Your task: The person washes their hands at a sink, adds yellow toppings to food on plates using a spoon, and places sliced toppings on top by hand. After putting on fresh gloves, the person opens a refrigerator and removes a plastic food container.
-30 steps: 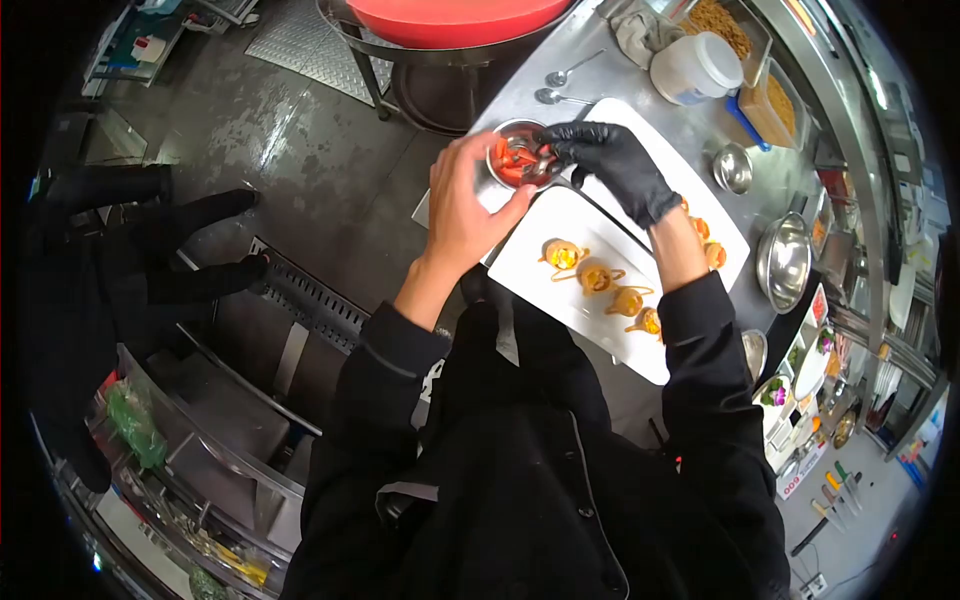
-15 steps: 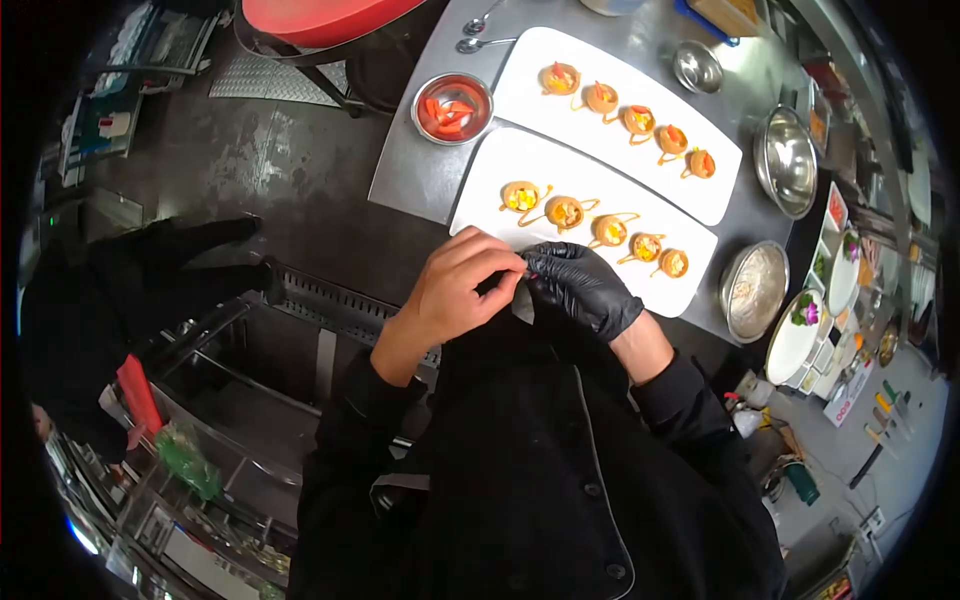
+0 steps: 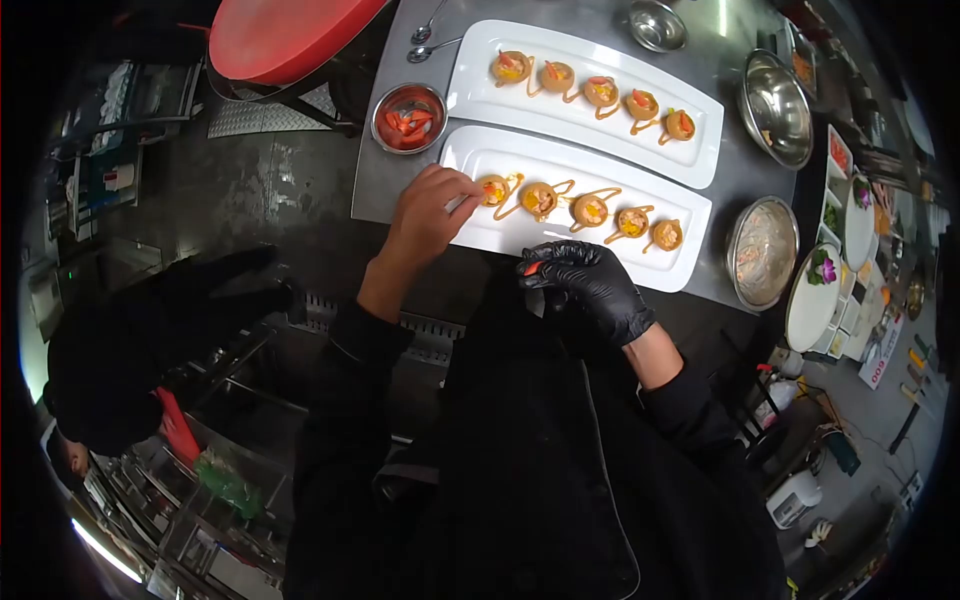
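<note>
My bare left hand (image 3: 432,212) reaches over the front white plate (image 3: 470,232), fingertips pinched at the leftmost filled pastry cup (image 3: 493,197). A small red slice (image 3: 490,187) shows at those fingertips, on the cup's yellow and pale filling. My right hand (image 3: 585,285), in a black glove, is closed near the plate's front edge, with another red slice (image 3: 531,268) between thumb and fingers. Several more cups stand in a row on this plate, with brown sauce zigzagging between them. The back white plate (image 3: 590,125) carries a similar row topped with red slices.
A metal bowl of red slices (image 3: 408,118) stands left of the plates, with spoons (image 3: 435,48) behind it. On the right are a mixing bowl with pale residue (image 3: 762,252) and other metal bowls (image 3: 776,108). Another person in black (image 3: 110,370) bends at lower left.
My left hand has left my right hand and moved to the leftmost front cup, where a red slice now shows. The red slice in my gloved hand has come into clearer view.
</note>
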A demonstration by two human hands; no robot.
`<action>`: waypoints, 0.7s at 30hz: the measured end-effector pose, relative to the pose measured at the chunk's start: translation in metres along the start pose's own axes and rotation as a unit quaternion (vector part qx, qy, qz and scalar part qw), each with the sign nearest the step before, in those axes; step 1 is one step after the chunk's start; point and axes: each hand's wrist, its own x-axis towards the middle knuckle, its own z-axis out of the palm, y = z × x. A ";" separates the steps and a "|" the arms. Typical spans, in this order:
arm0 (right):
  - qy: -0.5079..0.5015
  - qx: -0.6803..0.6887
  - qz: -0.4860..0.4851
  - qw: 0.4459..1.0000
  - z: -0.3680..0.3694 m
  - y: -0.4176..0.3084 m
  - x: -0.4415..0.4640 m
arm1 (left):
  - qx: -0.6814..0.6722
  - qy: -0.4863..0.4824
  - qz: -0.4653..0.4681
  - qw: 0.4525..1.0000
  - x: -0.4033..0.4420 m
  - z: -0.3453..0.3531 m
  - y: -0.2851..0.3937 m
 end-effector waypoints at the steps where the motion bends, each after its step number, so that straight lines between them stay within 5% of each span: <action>1: 0.007 0.017 -0.009 1.000 -0.003 0.004 0.002 | 0.000 -0.002 0.002 1.000 0.001 0.000 0.000; 7: 0.047 0.016 -0.116 0.992 -0.019 0.003 0.011 | 0.077 0.018 0.032 0.996 0.005 -0.006 0.004; 21: 0.079 0.011 -0.053 0.995 -0.016 -0.010 0.022 | -0.053 -0.012 0.071 0.996 -0.002 0.034 0.058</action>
